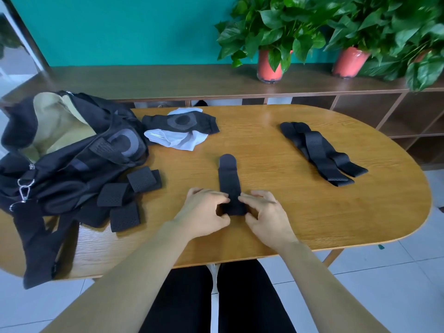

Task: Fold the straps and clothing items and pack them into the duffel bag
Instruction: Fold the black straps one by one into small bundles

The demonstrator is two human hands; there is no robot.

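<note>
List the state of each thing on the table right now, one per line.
Black duffel bag: unzipped, gaping.
Black strap in the middle: near end pinched by left hand and right hand.
Three folded black straps: beside bag.
Long black straps: unfolded.
Black-and-white clothing: crumpled.

Both bare forearms reach forward over the near edge of the table [312, 207], converging toward its middle. The left hand [206, 212] and right hand [264, 212] sit close together, palms down, fingers curled and thumbs tucked in, pinching the black strap [229, 181] between them.
</note>
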